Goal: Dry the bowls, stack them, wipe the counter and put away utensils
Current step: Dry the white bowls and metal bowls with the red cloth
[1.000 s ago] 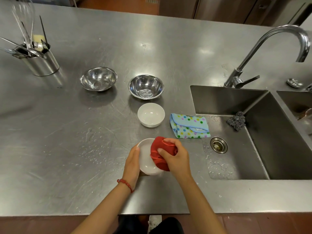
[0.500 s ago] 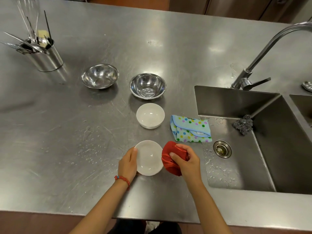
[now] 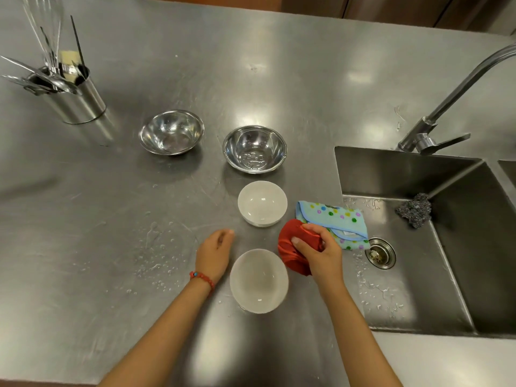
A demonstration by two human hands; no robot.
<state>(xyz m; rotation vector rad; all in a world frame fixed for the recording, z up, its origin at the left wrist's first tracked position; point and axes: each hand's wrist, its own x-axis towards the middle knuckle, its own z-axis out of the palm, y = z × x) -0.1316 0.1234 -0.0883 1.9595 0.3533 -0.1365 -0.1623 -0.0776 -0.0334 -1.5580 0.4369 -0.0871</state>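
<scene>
Steel surface, wet in patches; we log the stock as follows. White bowls, two: near bowl standing free between our wrists, far bowl just beyond it, apart, not stacked. Steel bowls, two: left one and right one, water visible in both, so we judge them not yet dried. Cloths, two: red cloth bunched in the grip of our right hand; dotted blue cloth folded by the sink. Left hand relaxed, holding nothing, over the surface beside the near bowl. Scourer, one, in the sink. Utensil holder, one, already filled. Droplets remain left of the bowls. Our estimate: early stage; stacking and wiping outstanding.
</scene>
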